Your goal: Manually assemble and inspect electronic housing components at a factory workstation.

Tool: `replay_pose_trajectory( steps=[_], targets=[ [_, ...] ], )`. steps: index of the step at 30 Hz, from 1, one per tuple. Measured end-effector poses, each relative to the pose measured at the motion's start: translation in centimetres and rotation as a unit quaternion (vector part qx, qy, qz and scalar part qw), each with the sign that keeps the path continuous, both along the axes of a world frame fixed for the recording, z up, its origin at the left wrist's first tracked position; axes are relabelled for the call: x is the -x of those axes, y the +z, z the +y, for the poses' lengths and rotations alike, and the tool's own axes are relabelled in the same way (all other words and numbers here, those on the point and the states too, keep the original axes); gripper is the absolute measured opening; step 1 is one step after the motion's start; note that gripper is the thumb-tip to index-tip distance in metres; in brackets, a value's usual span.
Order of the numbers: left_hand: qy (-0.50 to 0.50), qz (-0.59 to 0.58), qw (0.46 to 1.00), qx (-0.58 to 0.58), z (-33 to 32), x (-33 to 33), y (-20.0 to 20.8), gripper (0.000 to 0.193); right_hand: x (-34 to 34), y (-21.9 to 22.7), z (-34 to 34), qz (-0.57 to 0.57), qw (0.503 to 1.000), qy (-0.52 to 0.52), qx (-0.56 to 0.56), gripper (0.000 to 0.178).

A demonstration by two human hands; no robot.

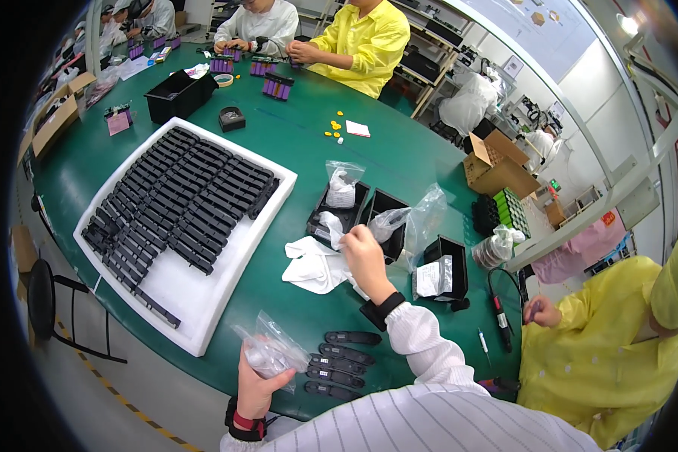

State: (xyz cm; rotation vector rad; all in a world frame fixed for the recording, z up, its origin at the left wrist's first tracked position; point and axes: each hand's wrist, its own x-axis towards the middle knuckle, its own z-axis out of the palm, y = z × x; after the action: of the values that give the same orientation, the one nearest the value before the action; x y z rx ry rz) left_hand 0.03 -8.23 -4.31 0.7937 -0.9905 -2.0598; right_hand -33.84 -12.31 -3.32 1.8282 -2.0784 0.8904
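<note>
A clear, crinkled plastic bag [280, 352] with pale contents is held in the left hand [258, 383], the fingers and thumb closed around its lower part; the contents cannot be made out through the film. The bag is judged light, soft and slippery, with little risk of breakage; it is best gripped by its filled body, since the loose film above would fold. The right hand [366, 260] is placed ahead and to the right of the left, its fingertips drawn together beside a white, film-wrapped bundle [330, 226]; whether anything is pinched cannot be told. Counted: one bag in the left hand; five black, elongated, round-ended plastic pieces [346, 354] just right of the left hand, judged stiff and best taken by their long edges; three open black plastic bins, two beyond the right hand and one black bin [459, 277] to its right, in which one clear bag with a white label [432, 277] is seen. White, limp sheeting [309, 267] is spread left of the right hand. Farther left, black ribbed strips [196, 196], too many to be counted reliably, are held in one white foam tray [181, 301].
</note>
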Motion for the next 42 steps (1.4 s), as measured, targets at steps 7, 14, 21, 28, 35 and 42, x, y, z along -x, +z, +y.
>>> replay_pose_trajectory(
  steps=[7,14,21,28,35,42],
  targets=[
    [0.003,-0.009,1.000,-0.006,0.0,-0.6,0.4,0.073,0.3,3.5,1.5,-0.416,0.904,0.028,0.093,0.016],
    [0.000,-0.002,1.000,-0.018,0.0,-0.7,-0.1,0.073,2.2,1.2,4.1,-0.366,0.922,-0.053,0.118,0.017],
    [-0.022,-0.004,1.000,-0.011,-0.2,-1.0,-3.2,0.073,1.5,0.6,2.9,-0.280,0.956,-0.056,0.069,0.043],
    [0.008,-0.024,1.000,-0.017,0.0,-0.2,1.5,0.070,1.4,3.7,-2.7,-0.025,0.997,-0.067,-0.004,0.053],
    [0.021,-0.046,0.998,0.047,0.1,0.1,0.2,0.067,3.8,4.0,-7.3,0.123,0.942,-0.087,-0.299,0.020],
    [0.036,-0.089,0.995,0.038,0.2,0.3,0.4,0.064,5.0,6.3,-7.3,-0.062,0.990,-0.077,-0.097,0.020]
  ],
)
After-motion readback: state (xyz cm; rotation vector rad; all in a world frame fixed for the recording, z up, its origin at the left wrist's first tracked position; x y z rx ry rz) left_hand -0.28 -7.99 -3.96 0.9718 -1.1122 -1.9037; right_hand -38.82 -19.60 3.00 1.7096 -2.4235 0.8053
